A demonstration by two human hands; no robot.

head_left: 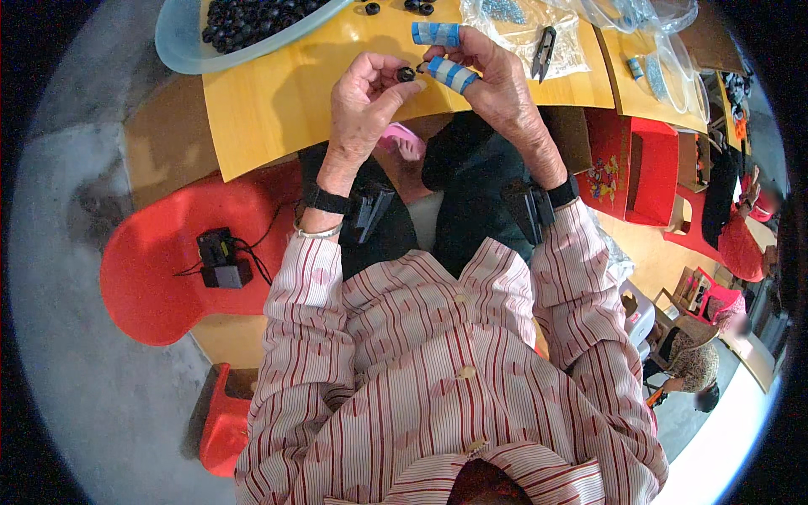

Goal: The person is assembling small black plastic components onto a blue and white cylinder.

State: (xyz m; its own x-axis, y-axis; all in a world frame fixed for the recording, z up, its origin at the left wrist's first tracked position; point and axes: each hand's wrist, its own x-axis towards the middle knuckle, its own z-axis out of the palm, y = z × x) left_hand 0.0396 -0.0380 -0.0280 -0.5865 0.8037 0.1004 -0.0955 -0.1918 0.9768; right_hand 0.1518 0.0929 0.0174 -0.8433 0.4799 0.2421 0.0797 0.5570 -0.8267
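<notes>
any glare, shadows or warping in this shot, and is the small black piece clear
Head view: white glare washes out the lower right; a shadow lies on the yellow table left of the left hand; fisheye bends the table's front edge; the small black piece shows little fine detail.

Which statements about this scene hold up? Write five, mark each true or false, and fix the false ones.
1. The left hand holds a small black round piece. True.
2. Black snips lie to the right of the right hand. True.
3. The right hand has no coverings. False: two of its digits wear blue-and-white wraps.
4. The pale blue basin is empty. False: it holds many black pieces.
5. A black device rests on the red seat. True.
</notes>
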